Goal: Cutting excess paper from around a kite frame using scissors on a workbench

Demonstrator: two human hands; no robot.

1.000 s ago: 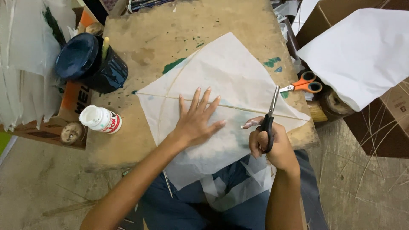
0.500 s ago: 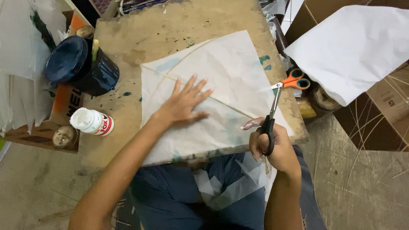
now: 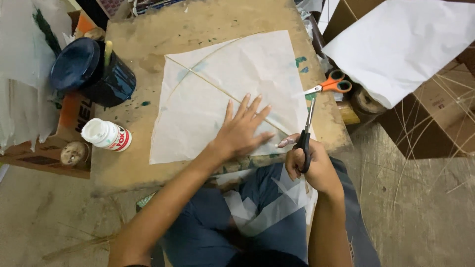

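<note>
Scissors (image 3: 305, 129) with black handles sit gripped in the right hand (image 3: 309, 163), blades pointing away from the person, long axis running near to far along the right edge of the white paper sheet (image 3: 227, 94). The left hand (image 3: 242, 131) lies open, fingers spread flat on that sheet, which rests on the wooden worktop (image 3: 148, 29). Two thin sticks cross the sheet, one straight, one bowed. A second pair, orange-handled scissors (image 3: 332, 85), lies just beyond. One white glue bottle (image 3: 106, 136) and one dark pot (image 3: 94, 71) stand at the left.
</note>
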